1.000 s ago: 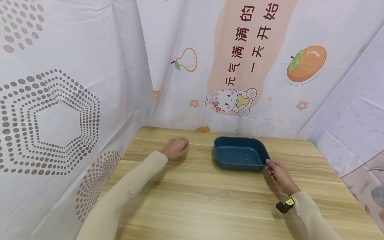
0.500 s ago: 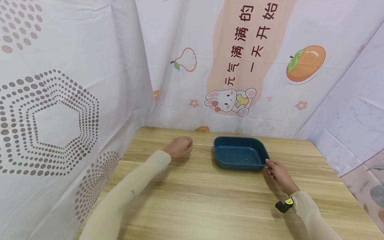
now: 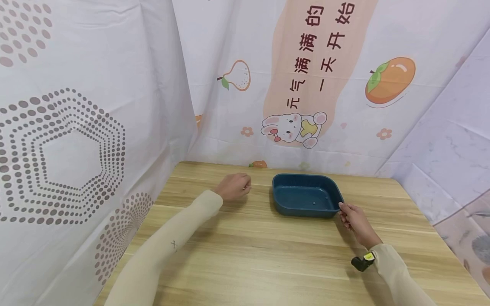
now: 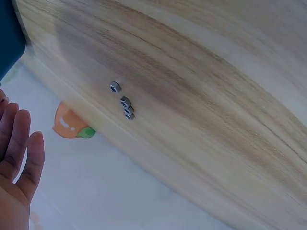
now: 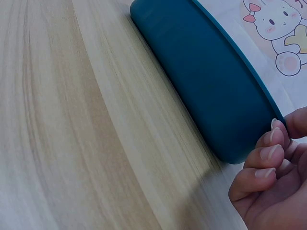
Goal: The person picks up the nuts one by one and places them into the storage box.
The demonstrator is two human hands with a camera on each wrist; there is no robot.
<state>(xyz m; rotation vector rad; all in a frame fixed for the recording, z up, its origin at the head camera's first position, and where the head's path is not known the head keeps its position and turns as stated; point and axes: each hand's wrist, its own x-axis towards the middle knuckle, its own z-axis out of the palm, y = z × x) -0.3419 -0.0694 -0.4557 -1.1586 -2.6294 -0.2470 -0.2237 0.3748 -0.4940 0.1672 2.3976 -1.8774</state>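
Observation:
My right hand (image 3: 357, 221) pinches the near right corner of a dark blue plastic basin (image 3: 306, 212), thumb over the rim and the other fingers curled below it. A small nut (image 3: 314, 203) lies on the basin's floor. To the left of the basin, my left hand (image 3: 233, 187) hovers over the table with its fingers bent and their tips toward the basin. In the left wrist view its foremost fingertips run off the edge, and I cannot tell whether they pinch anything. Several metal hex nuts (image 4: 125, 101) lie on the table near its back edge, hidden in the head view.
The basin stands on a wood-grain table (image 3: 268, 259) toward the back. A white printed curtain (image 3: 237, 119) hangs right behind the table, with more cloth (image 3: 153, 85) along the left side. A small black device (image 3: 363, 262) is strapped to the right wrist.
My left hand has moved a little to the right, toward the basin, its fingers still bent. The right hand and the basin have stayed in place.

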